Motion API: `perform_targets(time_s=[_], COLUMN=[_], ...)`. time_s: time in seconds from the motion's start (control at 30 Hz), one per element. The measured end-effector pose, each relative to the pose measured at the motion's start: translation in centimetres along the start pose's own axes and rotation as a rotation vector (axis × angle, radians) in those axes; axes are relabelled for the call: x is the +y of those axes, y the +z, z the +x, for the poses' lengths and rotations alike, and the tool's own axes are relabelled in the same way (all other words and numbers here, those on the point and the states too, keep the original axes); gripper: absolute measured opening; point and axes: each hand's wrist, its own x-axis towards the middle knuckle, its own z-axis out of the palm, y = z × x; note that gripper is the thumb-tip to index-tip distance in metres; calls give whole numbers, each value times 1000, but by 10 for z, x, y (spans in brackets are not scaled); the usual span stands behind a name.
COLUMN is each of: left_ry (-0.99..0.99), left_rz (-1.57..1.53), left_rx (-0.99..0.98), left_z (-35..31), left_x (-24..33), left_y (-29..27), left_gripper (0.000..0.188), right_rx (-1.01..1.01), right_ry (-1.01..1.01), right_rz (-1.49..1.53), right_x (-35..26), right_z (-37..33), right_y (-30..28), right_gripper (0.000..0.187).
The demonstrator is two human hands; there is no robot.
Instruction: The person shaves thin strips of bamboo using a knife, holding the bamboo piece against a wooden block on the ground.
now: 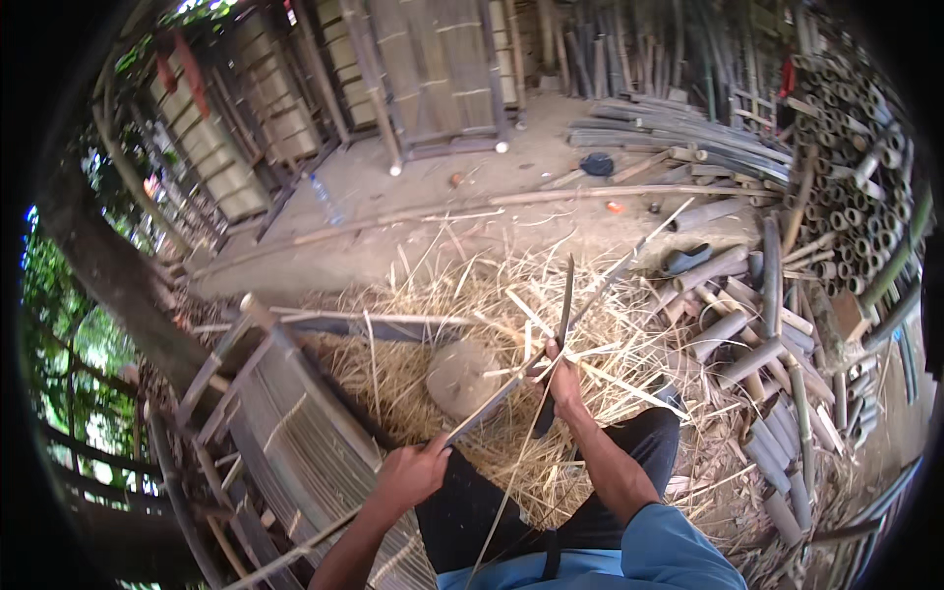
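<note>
so here the person is sitting on the ground in a bamboo yard, splitting a long thin pale bamboo strip [492, 398]. the left hand [408, 474] is closed around the near end of that strip, down by the left knee. the right hand [562, 379] is clamped on the handle of a long dark knife [566, 295], blade pointing up and away, and the strip runs between the two hands, over a round grey wooden chopping block [462, 376] in front of the legs.

as for progress, i'd guess it's well into the job: a thick heap of straw-coloured bamboo shavings and slivers [442, 315] covers the ground around the block, and several loose thin slats [610, 374] fan out by the right hand. whether this strip is already cut through, i can't tell, the contact spot is too small to read.

plenty looks left though. a stack of grey cut bamboo tubes [767, 354] lies along the right edge of the ground, and long bamboo poles [678, 128] lie at the far side. a woven bamboo slat panel [285, 423] lies by the left leg.
</note>
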Motion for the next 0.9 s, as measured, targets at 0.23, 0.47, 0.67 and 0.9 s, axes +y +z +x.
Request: perform_targets(time_s=[0.23,0.47,0.67,0.9], left_ry=[375,-539,-199,52], left_rz=[555,-231,-1205,-1128], left_rx=[569,639,1388,1832], left_z=[-13,-98,-43,-68], left_x=[18,5,30,6], left_y=[-88,11,-10,-87], left_gripper=[29,22,33,41], right_rx=[33,-86,-320,-777], right_ry=[193,417,465,-557], right_rz=[216,378,166,-886], right_x=[-18,-17,-9,21], right_z=[-18,-91,-130,-142], right_y=[0,61,92,35], right_gripper=[43,41,50,54])
